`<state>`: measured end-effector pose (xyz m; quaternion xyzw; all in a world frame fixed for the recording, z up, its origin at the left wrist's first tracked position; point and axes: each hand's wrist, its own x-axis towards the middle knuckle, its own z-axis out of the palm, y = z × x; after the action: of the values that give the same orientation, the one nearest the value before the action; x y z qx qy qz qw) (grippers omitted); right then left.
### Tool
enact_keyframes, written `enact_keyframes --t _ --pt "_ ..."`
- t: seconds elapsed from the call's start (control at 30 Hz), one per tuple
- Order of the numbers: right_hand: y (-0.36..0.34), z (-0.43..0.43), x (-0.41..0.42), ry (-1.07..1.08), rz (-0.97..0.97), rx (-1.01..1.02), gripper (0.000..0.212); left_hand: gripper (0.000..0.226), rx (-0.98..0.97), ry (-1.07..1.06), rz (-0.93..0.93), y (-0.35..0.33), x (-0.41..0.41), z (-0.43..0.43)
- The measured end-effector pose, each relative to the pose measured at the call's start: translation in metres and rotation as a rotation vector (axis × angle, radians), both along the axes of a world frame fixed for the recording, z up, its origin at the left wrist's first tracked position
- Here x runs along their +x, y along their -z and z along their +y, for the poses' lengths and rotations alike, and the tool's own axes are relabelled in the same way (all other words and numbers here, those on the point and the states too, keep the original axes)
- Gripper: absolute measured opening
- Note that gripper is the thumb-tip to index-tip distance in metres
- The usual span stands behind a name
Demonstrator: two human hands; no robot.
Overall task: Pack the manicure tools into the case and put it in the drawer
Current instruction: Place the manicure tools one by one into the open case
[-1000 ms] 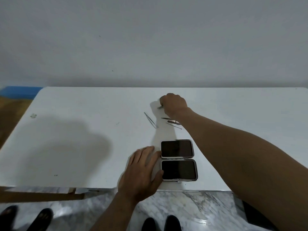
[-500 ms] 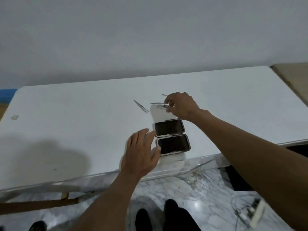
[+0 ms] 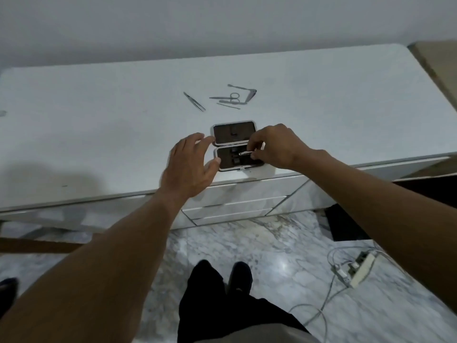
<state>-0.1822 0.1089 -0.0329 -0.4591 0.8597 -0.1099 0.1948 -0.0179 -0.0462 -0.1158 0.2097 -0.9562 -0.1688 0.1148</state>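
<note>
An open manicure case (image 3: 232, 134) with dark lining lies near the front edge of the white desk (image 3: 99, 125). My right hand (image 3: 277, 147) pinches a thin metal tool (image 3: 246, 153) over the case's near half. At the case's left side my left hand (image 3: 189, 164) has its fingers spread, fingertips touching the case edge. Further back lie tweezers (image 3: 194, 101) and a cluster of loose tools with small scissors (image 3: 233, 97).
Closed white drawers (image 3: 235, 206) sit under the desk front below the case. A power strip with cables (image 3: 356, 268) lies on the marble floor at the right. My legs and feet (image 3: 222, 293) stand in front of the desk.
My right hand came back from the loose tools to the case, carrying one thin tool. My left hand stayed beside the case. The camera tipped down, showing the drawers.
</note>
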Motion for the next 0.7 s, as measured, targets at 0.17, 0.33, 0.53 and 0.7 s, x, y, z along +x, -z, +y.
enact_keyframes --t 0.17,0.33,0.53,0.7 --pt "0.007 0.007 0.005 -0.014 -0.002 -0.022 0.020 0.052 0.029 -0.012 0.000 0.000 0.001 0.002" --pt "0.008 0.009 0.003 0.010 -0.010 -0.052 0.021 0.052 0.047 0.003 0.016 -0.002 0.003 0.001" --pt "0.003 0.012 0.003 0.046 -0.095 -0.042 0.023 0.053 0.058 0.002 0.019 -0.002 0.004 0.001" --pt "0.002 0.017 0.004 0.031 -0.073 -0.039 0.022 0.057 0.054 -0.002 0.011 -0.003 0.004 0.001"
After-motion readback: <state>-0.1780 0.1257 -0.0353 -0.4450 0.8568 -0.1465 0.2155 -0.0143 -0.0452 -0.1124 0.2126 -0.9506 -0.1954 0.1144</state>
